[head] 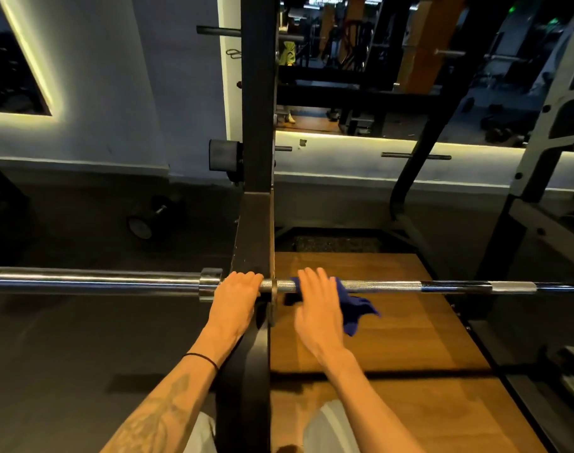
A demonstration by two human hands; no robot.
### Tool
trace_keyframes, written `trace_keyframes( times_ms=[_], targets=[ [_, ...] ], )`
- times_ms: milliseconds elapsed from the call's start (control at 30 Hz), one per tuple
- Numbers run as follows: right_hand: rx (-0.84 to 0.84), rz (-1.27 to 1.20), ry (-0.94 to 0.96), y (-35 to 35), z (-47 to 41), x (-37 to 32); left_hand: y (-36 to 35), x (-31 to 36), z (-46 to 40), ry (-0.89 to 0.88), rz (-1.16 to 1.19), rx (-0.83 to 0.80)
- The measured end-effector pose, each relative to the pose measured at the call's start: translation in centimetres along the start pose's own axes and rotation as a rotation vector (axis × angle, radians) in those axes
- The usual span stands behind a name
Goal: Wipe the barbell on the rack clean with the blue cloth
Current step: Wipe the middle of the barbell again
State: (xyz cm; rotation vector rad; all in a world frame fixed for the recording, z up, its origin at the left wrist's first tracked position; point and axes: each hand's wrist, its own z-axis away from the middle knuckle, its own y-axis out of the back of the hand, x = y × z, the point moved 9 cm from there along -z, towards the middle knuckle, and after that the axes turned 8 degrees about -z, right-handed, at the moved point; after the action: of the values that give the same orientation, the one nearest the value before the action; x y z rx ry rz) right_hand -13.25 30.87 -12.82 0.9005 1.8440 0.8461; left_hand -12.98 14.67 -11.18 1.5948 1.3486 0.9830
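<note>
The barbell [377, 284] is lying level across the rack upright [257, 158], its smooth sleeve running out to the left and its knurled shaft to the right; one bar, resting where the rack carries it, so neither hand is bearing its weight. Just right of the sleeve collar the left hand [235, 297] is lying over the bar beside the upright, fingers pressed together and draped over the top, probably steadying the bar against rolling; whether they are curling underneath I cannot tell. Right of the upright the right hand [315, 305] is pressing the blue cloth [354, 310] onto the knurled shaft, fingers slightly spread and laid over the top, the cloth wrapping the bar beneath the palm with a loose tail hanging off to the right; this is the wiping step, seemingly early, since most of the shaft lies further right. Count: two hands, one cloth, one barbell, one near upright; one dumbbell [145, 220] is lying on the floor at left.
</note>
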Motion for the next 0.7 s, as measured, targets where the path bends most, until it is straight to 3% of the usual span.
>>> trace_keyframes(
  times_ms=[167,367,500,700],
  targets=[
    [-0.147,0.045,0.224,-0.2,-0.3,-0.1,0.3,-0.4,0.8,0.0,0.067,0.182],
    [0.074,0.114,-0.158,4.8,-0.5,10.7,0.3,-0.3,1.6,0.099,0.161,0.296],
    [0.176,0.035,-0.261,3.8,0.5,7.5,0.3,-0.4,1.9,0.198,0.236,0.335],
    [-0.064,0.052,0.2,-1.3,-0.3,-2.0,-0.8,0.2,1.7,0.129,0.206,0.221]
  ],
)
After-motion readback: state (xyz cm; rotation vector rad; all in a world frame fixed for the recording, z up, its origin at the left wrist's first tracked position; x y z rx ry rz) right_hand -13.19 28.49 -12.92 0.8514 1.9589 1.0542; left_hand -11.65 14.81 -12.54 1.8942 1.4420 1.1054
